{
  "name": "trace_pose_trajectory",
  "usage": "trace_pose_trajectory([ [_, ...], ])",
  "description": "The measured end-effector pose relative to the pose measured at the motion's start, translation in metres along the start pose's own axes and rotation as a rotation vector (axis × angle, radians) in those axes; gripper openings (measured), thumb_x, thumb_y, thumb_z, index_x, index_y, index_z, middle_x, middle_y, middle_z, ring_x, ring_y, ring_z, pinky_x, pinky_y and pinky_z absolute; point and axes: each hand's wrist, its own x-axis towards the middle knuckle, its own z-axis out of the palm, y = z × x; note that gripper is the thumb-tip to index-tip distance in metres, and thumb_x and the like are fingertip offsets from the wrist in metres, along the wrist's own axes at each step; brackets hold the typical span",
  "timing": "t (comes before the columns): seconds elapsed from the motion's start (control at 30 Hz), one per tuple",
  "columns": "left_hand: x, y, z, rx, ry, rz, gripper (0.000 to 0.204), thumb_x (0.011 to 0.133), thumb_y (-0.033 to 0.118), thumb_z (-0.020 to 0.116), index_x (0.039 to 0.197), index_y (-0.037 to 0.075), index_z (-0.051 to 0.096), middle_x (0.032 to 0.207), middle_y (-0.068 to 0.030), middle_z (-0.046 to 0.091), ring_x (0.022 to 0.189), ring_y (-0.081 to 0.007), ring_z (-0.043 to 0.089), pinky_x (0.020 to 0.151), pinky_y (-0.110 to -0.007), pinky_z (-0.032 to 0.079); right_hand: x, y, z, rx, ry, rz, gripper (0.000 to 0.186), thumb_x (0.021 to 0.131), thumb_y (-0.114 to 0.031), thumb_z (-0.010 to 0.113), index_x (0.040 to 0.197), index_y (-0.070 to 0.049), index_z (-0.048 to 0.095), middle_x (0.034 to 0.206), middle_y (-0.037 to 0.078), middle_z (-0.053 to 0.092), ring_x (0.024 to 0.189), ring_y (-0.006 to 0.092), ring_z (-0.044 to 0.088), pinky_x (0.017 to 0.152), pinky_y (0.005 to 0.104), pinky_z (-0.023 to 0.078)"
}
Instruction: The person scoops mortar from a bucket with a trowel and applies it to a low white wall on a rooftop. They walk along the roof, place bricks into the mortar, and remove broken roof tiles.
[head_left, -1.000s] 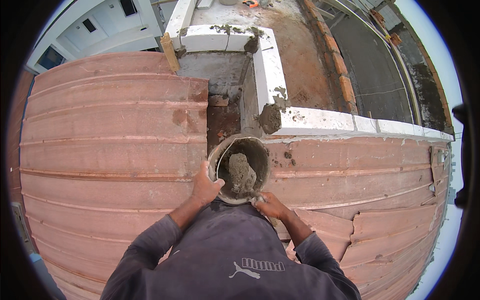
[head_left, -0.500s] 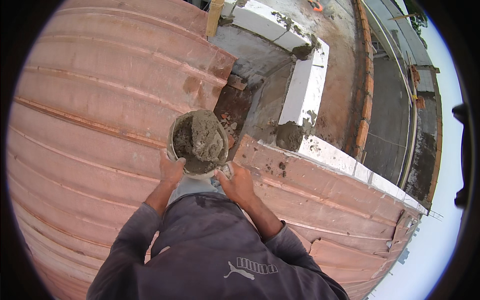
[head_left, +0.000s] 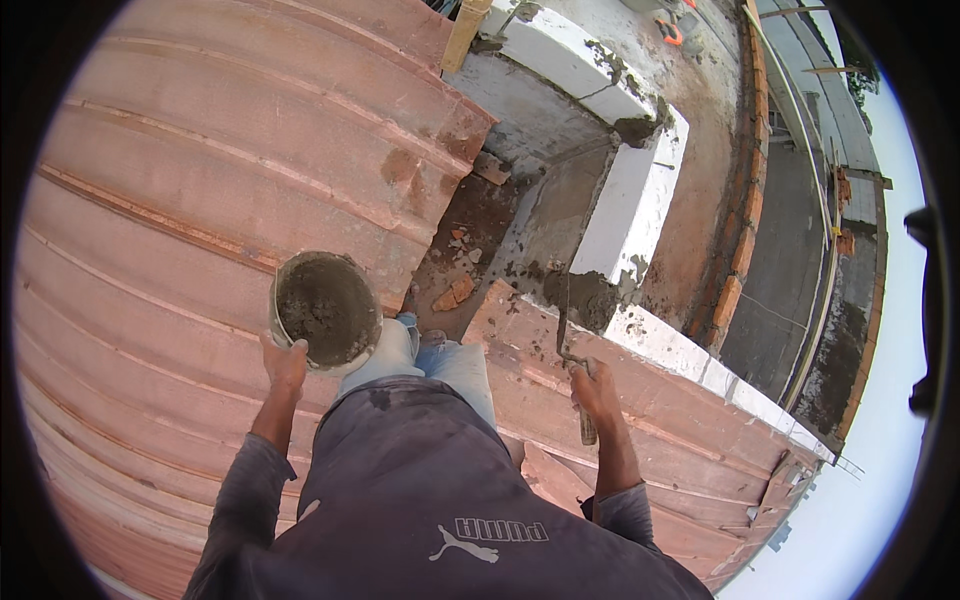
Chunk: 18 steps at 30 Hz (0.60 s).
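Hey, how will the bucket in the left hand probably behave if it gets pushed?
The bucket is probably fairly heavy for its size, since wet-looking grey mortar lies inside. It could tip or swing, as the left hand holds it at only one side of the rim. Being round, it might also roll if laid over.

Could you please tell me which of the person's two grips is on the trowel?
The right grip: it is wrapped around the trowel, whereas the left grip holds the bucket of grey mortar by its edge.
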Motion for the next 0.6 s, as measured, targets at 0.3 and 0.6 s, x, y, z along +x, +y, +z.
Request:
trace_pose_trajectory([
  [0.3,-0.001,-0.025,0.006,-0.295,-0.084,-0.118,0.073,0.084,-0.001,0.069,0.148,-0.004,0.035,0.137,-0.0201,0.056,0.122,-0.0310,0.059,0.108,-0.043,0.047,0.153,0.088,0.073,-0.052,0.128,-0.037,0.032,0.095,-0.022,0.062,0.102,0.009,0.068,0.079,0.021,0.070,0.063,0.0292,0.069,0.058,0.0420,0.055],
  [0.6,0.003,-0.016,0.005,-0.166,0.007,0.001,0.066,0.082,0.000,0.069,0.142,-0.002,0.040,0.131,-0.0187,0.058,0.118,-0.0286,0.060,0.101,-0.042,0.049,0.106,0.037,-0.017,0.181,0.049,0.143,0.030,0.095,-0.019,0.062,0.079,0.006,0.068,0.064,0.013,0.065,0.053,0.0243,0.062,0.056,0.0395,0.052],
])
